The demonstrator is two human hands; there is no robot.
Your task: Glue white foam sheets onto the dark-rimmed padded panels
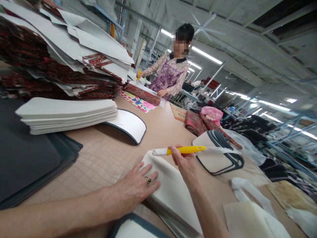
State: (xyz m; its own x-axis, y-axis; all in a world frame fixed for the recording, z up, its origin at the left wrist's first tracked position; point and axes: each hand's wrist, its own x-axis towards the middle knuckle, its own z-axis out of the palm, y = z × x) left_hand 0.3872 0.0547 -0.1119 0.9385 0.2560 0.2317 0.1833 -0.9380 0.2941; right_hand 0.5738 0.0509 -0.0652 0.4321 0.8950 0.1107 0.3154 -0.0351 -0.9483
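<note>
Two hands busy at the near edge of the table (pixel 158 132): left hand (pixel 135 188) pressed flat, fingers spread, on a stack of white fabric pieces (pixel 170 191); right hand (pixel 184 162) closed around a yellow-handled tool (pixel 183 150), lifted just above that stack. Judging by a finished-looking pile of dark-edged pieces (pixel 218 155) toward the right edge, partly done; thick white stack left.

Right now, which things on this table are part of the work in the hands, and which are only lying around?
In hand:
- right hand holding yellow tool
- left hand flat on white stack

Lying about:
- white pile at left
- dark sheets
- patterned fabric
- pink bag
- co-worker at the far end, busy at their own work
</note>
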